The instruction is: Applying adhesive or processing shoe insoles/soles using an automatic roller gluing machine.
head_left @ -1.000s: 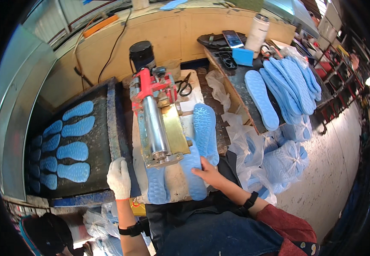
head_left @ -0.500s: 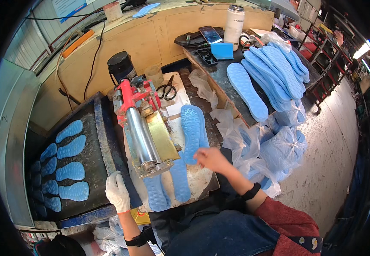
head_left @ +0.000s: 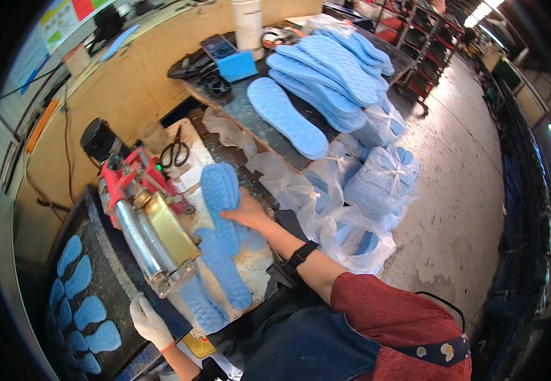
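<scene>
Right hand (head_left: 247, 213): gripping the studded blue insole (head_left: 219, 190), thumb on its face, fingers round the edge; held just right of the roller press (head_left: 139, 244). It overlaps a second insole (head_left: 228, 279) below, so a hurried lift could drag that one askew.

Left hand (head_left: 149, 320): gloved, fingers together, at the belt edge by the press's near end. Cannot tell whether it grips. Risk, in my judgement: glove knit catching if the roller turns.

Third insole (head_left: 202, 301): partly under the press's near end; if knocked, could feed crooked.

Left of press: black belt (head_left: 111, 279) with insoles laid close; a sleeve brush might shift them.

Beyond press, to its right: scissors (head_left: 176, 145), open rings a possible snag.

Further right of press: counter (head_left: 240, 117), leaning insole stack (head_left: 345, 70); uneven piling could let it slide.
</scene>
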The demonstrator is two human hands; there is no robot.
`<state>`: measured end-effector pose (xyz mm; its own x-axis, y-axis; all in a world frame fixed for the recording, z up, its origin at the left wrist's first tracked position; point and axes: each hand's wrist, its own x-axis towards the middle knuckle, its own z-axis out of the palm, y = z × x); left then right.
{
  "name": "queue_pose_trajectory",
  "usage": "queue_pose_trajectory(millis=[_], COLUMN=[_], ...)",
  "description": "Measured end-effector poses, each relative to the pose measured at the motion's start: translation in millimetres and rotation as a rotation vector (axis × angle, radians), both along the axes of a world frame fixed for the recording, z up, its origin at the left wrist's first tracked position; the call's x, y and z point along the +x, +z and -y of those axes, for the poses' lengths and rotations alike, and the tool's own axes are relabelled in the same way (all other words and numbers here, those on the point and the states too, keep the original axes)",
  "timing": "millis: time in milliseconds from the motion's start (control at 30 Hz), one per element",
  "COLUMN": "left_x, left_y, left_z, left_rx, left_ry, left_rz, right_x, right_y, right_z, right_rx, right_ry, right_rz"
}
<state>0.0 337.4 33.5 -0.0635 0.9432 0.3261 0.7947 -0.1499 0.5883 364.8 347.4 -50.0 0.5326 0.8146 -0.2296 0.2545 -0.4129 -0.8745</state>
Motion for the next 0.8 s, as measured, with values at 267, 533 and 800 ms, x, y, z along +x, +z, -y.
queue_pose_trajectory(millis=[267,533,800], left_x=[9,4,6], left_y=[-7,1,13], left_z=[-8,-3,0], left_rx=[0.012,0.054,0.069], left_ry=[-0.015,0.026,0.054], left_rz=[-0.024,-0.010,-0.036], right_x=[15,10,49], right_y=[-20,-15,196], right_z=[17,29,110], right_rx=[0.121,0.261,0.924], right_ry=[0.217,0.172,0.093], right_rz=[0.023,0.430,0.370])
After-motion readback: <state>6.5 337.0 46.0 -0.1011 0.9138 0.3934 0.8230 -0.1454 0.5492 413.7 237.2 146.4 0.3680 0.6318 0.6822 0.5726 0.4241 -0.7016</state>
